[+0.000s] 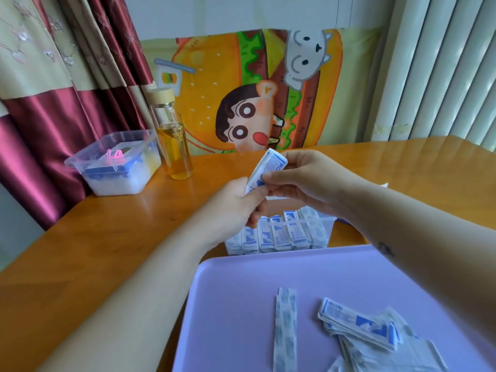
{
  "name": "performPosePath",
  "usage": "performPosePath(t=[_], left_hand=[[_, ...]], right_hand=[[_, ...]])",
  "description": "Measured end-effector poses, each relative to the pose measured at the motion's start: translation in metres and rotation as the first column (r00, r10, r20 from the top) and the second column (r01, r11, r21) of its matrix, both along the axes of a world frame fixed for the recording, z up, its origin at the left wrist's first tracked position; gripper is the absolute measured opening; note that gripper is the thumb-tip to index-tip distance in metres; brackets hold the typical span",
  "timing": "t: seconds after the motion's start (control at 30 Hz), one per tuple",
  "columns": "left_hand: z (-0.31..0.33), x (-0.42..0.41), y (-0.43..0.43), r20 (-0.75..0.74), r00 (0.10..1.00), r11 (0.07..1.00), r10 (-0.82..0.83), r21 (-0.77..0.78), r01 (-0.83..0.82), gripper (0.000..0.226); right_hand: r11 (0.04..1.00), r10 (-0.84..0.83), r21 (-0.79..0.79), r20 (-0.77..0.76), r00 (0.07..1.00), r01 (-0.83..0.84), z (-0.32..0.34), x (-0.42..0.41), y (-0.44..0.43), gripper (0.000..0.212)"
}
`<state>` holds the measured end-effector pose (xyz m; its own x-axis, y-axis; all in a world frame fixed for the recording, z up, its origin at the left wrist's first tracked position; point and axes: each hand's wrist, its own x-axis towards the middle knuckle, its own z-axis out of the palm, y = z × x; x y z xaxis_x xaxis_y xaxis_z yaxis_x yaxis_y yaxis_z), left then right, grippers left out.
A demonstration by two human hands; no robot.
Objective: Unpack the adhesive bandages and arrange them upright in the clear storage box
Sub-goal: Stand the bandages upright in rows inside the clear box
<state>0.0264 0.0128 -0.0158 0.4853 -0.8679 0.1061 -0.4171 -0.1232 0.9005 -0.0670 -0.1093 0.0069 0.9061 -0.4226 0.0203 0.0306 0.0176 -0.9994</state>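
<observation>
- The person is holding a bundle of bandages (266, 167) up above the bench (107, 237), just over and behind the clear storage box (330, 229).
- The left hand (234, 202) is curling round the lower end of the bundle, with the fingers folded in toward the palm.
- The right hand (308, 178) is pinching the bundle partway up between thumb and fingertips, while the other fingers are cupping behind its upper end.
- The box is sitting on the bench just beyond the far edge of the purple tray (241, 285), and a row of upright bandages (279, 233) is already filling its front side.
- More stock is waiting on the tray: a single strip (285, 326) is lying flat by itself, and a loose pile of bandages (362, 327) is lying near the right corner.
- The step in hand appears to be squaring up the bundle before loading it, so the task is looking well along but not finished.
- The next move is likely calling for the bundle to be turned on end, lowered into whatever gap is left behind the front row, and released without knocking the standing ones over; how much room is left in the box cannot be told, since the hands are hiding its back part.
- Off to the left, a second plastic box (115, 162) and a glass bottle (173, 140) are standing well apart from the work.
</observation>
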Motion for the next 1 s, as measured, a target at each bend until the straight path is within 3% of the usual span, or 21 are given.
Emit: performPosePath(t=[0.07, 0.17, 0.23, 0.3, 0.43, 0.63, 0.9, 1.0], left_hand=[[0.001, 0.012, -0.009, 0.123, 0.992, 0.994, -0.017, 0.107, 0.004, 0.018], [-0.001, 0.034, -0.021, 0.378, 0.924, 0.969, 0.049, 0.205, -0.135, 0.016], [-0.004, 0.045, -0.026, 0.453, 0.887, 0.949, 0.085, 0.234, -0.21, 0.01], [-0.007, 0.05, -0.034, 0.517, 0.856, 0.906, -0.017, 0.37, -0.206, 0.015], [-0.012, 0.049, -0.05, 0.498, 0.848, 0.779, -0.181, 0.599, -0.186, 0.019], [-0.016, 0.048, -0.061, 0.602, 0.709, 0.704, -0.368, 0.678, -0.21, 0.017], [-0.012, 0.04, -0.071, 0.506, 0.675, 0.545, -0.537, 0.819, -0.18, 0.035], [-0.011, 0.04, -0.071, 0.501, 0.656, 0.525, -0.565, 0.831, -0.183, 0.041]], right_hand=[[0.998, -0.059, -0.026, -0.056, 0.997, 0.058, -0.004, 0.011, -0.012, 0.013], [0.982, -0.16, -0.136, -0.259, 0.953, 0.128, -0.015, 0.028, -0.039, 0.015], [0.985, -0.135, -0.152, -0.426, 0.894, 0.076, -0.024, 0.036, -0.052, 0.02], [0.989, -0.044, -0.141, -0.551, 0.834, -0.041, -0.031, 0.044, -0.055, 0.023], [0.952, 0.035, -0.206, -0.663, 0.748, -0.228, -0.042, 0.057, -0.051, 0.01], [0.914, 0.061, -0.245, -0.707, 0.705, -0.325, -0.052, 0.064, -0.054, 0.015], [0.856, 0.012, -0.342, -0.737, 0.676, -0.387, -0.062, 0.067, -0.052, 0.033], [0.753, -0.075, -0.498, -0.715, 0.695, -0.431, -0.063, 0.07, -0.048, 0.027]])
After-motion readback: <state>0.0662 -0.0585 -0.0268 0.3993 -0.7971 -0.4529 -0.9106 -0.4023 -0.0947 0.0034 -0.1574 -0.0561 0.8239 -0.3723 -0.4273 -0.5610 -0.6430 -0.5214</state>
